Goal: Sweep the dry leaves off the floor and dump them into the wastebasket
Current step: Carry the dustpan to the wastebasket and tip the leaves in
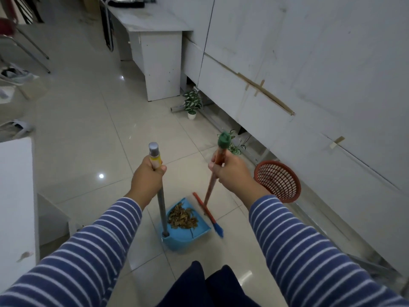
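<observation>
A blue dustpan stands on the tiled floor just ahead of my legs, with a heap of dry brown leaves inside it. My left hand is shut on the dustpan's upright grey handle near its yellow top. My right hand grips the orange broom handle below its green cap. The broom head, red with blue bristles, rests beside the dustpan's right edge. A red mesh wastebasket stands to the right, by the wall, behind my right forearm.
White wall panels run along the right. Two small potted plants stand at their base. A white desk is ahead, a white table at the left, chair legs and a shoe at the far left.
</observation>
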`<act>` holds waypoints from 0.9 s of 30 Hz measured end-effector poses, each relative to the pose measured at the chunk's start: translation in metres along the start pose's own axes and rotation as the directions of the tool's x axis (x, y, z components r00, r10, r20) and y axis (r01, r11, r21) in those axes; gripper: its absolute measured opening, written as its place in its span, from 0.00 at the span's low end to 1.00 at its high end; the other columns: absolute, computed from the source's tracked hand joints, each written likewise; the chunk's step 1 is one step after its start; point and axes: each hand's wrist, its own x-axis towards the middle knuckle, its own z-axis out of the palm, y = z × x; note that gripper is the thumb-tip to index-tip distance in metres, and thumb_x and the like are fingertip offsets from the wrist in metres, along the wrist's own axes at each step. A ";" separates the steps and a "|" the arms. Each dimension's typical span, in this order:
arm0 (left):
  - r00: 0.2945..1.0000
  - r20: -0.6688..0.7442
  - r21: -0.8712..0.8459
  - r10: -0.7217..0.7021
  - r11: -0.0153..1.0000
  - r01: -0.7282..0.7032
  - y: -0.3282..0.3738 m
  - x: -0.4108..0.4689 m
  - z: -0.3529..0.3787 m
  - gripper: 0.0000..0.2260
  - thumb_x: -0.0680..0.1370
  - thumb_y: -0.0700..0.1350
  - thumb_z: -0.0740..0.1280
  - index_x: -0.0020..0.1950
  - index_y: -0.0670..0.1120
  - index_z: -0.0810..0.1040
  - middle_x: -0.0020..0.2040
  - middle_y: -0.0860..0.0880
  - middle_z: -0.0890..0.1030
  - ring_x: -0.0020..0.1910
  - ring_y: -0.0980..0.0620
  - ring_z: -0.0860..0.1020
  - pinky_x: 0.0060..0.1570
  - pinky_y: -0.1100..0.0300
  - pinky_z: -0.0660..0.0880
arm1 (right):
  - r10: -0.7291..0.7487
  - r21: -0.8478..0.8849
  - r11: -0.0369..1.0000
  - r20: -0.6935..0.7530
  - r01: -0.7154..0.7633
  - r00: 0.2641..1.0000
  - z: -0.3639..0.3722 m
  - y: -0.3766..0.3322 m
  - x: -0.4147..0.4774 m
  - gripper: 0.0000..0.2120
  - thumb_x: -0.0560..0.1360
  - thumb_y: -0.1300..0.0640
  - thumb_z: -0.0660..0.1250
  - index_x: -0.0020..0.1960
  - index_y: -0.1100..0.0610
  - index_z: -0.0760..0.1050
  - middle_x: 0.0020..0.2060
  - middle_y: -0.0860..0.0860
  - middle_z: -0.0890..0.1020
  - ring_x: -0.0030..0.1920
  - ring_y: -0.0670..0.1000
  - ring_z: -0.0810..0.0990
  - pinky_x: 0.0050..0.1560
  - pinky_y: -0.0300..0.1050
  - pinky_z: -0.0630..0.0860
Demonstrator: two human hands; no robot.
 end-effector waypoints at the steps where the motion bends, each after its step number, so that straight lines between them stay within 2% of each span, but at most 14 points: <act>1: 1.000 0.000 0.001 0.008 1.000 -0.008 0.007 0.002 -0.001 0.05 0.79 0.46 0.63 0.54 0.49 0.71 0.45 0.50 0.77 0.50 0.45 0.76 0.55 0.46 0.74 | 0.002 -0.007 1.000 -0.025 -0.003 1.000 -0.009 -0.004 0.000 0.03 0.75 0.55 0.68 0.45 0.50 0.73 0.43 0.50 0.81 0.46 0.53 0.81 0.52 0.57 0.79; 4: 0.998 0.012 0.028 0.057 0.998 -0.057 0.029 0.009 -0.003 0.05 0.79 0.46 0.64 0.54 0.49 0.72 0.45 0.50 0.77 0.50 0.45 0.76 0.54 0.46 0.74 | 0.015 0.000 1.000 -0.103 -0.015 0.995 -0.036 -0.012 -0.003 0.07 0.76 0.53 0.68 0.42 0.46 0.71 0.41 0.51 0.81 0.45 0.54 0.82 0.52 0.58 0.80; 7: 0.992 0.039 0.048 0.121 0.991 -0.122 0.051 0.017 -0.003 0.06 0.79 0.46 0.64 0.54 0.49 0.71 0.46 0.49 0.77 0.50 0.44 0.76 0.55 0.44 0.74 | 0.033 0.018 0.999 -0.187 -0.030 0.982 -0.060 -0.015 -0.009 0.04 0.75 0.53 0.68 0.44 0.48 0.73 0.41 0.52 0.81 0.43 0.54 0.82 0.52 0.57 0.80; 10: 0.980 0.069 0.059 0.185 0.980 -0.189 0.074 0.024 0.002 0.05 0.79 0.46 0.64 0.54 0.50 0.70 0.46 0.49 0.76 0.50 0.44 0.76 0.56 0.43 0.74 | 0.054 0.059 0.997 -0.279 -0.040 0.959 -0.083 -0.013 -0.017 0.07 0.75 0.53 0.68 0.42 0.46 0.71 0.41 0.51 0.81 0.44 0.56 0.83 0.52 0.58 0.80; 20: 0.911 0.149 0.014 0.386 0.920 -0.392 0.161 0.041 0.035 0.08 0.78 0.45 0.65 0.52 0.53 0.67 0.44 0.50 0.74 0.48 0.42 0.76 0.51 0.42 0.77 | 0.090 0.126 0.992 -0.554 -0.024 0.828 -0.136 0.003 -0.049 0.07 0.76 0.52 0.68 0.42 0.46 0.70 0.41 0.49 0.80 0.42 0.56 0.83 0.48 0.58 0.81; 25: 0.871 0.206 -0.019 0.446 0.892 -0.452 0.209 0.043 0.068 0.11 0.78 0.44 0.65 0.58 0.53 0.67 0.45 0.52 0.74 0.50 0.44 0.76 0.54 0.41 0.76 | 0.105 0.112 0.993 -0.634 -0.044 0.766 -0.169 0.016 -0.047 0.06 0.76 0.50 0.66 0.43 0.45 0.70 0.40 0.49 0.80 0.40 0.55 0.83 0.45 0.56 0.82; 27: 0.858 0.221 -0.013 0.463 0.881 -0.472 0.230 0.043 0.085 0.12 0.78 0.44 0.64 0.59 0.51 0.67 0.45 0.51 0.74 0.51 0.44 0.75 0.55 0.42 0.75 | 0.106 0.114 0.993 -0.647 -0.041 0.755 -0.186 0.020 -0.044 0.06 0.77 0.51 0.66 0.43 0.45 0.70 0.40 0.50 0.79 0.40 0.55 0.83 0.42 0.52 0.83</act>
